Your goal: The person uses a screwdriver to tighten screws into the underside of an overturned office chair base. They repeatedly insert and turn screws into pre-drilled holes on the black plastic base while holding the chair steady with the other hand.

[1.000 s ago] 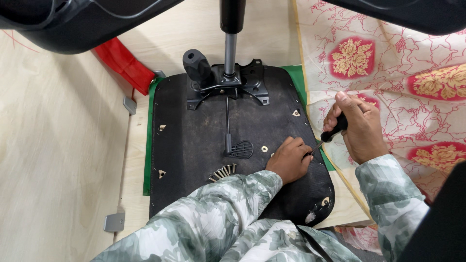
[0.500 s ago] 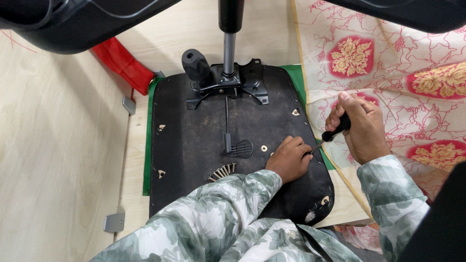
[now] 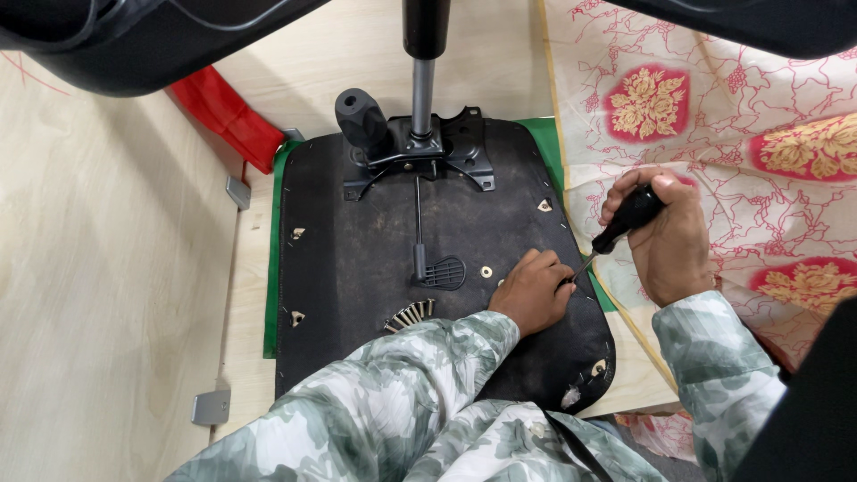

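An upturned black chair seat (image 3: 375,259) lies in front of me, its metal mechanism and gas column (image 3: 420,134) pointing up at the far end. My right hand (image 3: 669,236) grips a black-handled screwdriver (image 3: 625,219), tip angled down to the seat's right edge. My left hand (image 3: 534,290) rests on the seat with fingertips pinched around the screwdriver tip. A small pile of screws (image 3: 409,314) lies on the seat left of that hand. A washer (image 3: 486,271) sits just beyond it.
A green pad (image 3: 270,268) shows under the seat. A red object (image 3: 228,116) lies at the far left. A floral red-and-cream cloth (image 3: 714,116) covers the floor on the right. Light wooden panels (image 3: 107,268) with metal brackets (image 3: 211,406) stand to the left.
My right hand with the screwdriver has tilted slightly, the handle shifting a little. My left hand stays at the tip.
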